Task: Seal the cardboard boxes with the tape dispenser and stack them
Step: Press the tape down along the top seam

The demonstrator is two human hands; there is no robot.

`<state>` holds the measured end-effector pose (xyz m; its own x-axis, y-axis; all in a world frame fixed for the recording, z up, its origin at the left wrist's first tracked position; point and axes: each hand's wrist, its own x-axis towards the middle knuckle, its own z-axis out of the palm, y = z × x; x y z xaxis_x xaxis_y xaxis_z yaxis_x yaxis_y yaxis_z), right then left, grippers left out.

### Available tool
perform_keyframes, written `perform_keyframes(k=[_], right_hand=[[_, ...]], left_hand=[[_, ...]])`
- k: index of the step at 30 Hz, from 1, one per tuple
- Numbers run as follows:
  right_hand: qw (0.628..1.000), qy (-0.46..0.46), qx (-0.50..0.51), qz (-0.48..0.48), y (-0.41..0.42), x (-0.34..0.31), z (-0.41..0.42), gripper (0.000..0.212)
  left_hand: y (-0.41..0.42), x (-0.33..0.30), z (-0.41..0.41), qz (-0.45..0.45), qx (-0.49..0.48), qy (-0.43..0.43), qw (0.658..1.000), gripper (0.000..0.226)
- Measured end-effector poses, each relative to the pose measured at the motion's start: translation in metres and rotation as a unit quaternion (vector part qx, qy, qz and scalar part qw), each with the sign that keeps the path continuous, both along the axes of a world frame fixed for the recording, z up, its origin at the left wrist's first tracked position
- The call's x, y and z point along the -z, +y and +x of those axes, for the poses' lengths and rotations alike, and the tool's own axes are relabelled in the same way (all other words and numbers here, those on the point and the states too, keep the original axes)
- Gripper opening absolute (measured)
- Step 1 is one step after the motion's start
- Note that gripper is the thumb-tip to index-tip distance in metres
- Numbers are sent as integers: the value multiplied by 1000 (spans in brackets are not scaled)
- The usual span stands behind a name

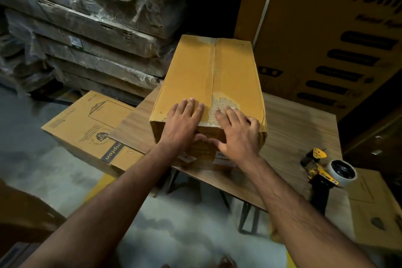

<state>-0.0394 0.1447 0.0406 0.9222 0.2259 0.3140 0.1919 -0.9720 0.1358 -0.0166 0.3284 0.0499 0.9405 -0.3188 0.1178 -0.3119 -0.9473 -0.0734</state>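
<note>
Being pressed flat under open left hand [185,118] and right hand [236,129]: tan rectangular cardboard box [208,76], nothing gripped.

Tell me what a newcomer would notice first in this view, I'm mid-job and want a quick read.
First, the tall cardboard box standing on the wooden table, with the left hand and right hand pressed flat on its near top edge, over the taped seam and a torn patch. Next, the yellow tape dispenser lying on the table at the right, untouched. A printed flat carton lies lower left.
</note>
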Motion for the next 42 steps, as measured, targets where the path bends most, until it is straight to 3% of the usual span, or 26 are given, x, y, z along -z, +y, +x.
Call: perform_keyframes(k=[4, 8, 11, 14, 16, 19, 21, 25, 32, 36, 42], right_hand=[[997, -10, -5, 70, 1, -3, 1, 60], [993, 40, -38, 106, -5, -20, 2, 50], [978, 132, -79, 139, -6, -49, 2, 63], [977, 176, -100, 71, -2, -73, 18, 75], [977, 188, -95, 45, 1, -78, 39, 65], [966, 206, -85, 134, 4, -69, 75, 39], [965, 165, -96, 180, 4, -56, 101, 28], [966, 196, -91, 140, 4, -42, 160, 47], [966, 223, -64, 116, 2, -38, 287, 53], [969, 215, -74, 101, 5, -34, 366, 52], [983, 168, -31, 60, 14, -31, 461, 51]], left_hand=[[-4, -7, -2, -6, -9, -20, 1000, 98], [-12, -27, -9, 2, -25, 9, 1000, 76], [-11, -52, -10, 9, -26, 78, 997, 66], [-3, -76, 8, 12, -12, 151, 988, 61], [-1, -84, 27, -1, -21, 172, 985, 54], [-3, -77, 57, -32, -32, 158, 986, 50], [-4, -63, 82, -47, -23, 141, 989, 54], [-7, -42, 144, -67, 14, 171, 983, 63], [-12, -27, 262, -108, 16, 99, 989, 55], [-13, -14, 313, -60, 21, 1, 998, 55], [-15, -13, 383, -141, -37, -17, 989, 40]])
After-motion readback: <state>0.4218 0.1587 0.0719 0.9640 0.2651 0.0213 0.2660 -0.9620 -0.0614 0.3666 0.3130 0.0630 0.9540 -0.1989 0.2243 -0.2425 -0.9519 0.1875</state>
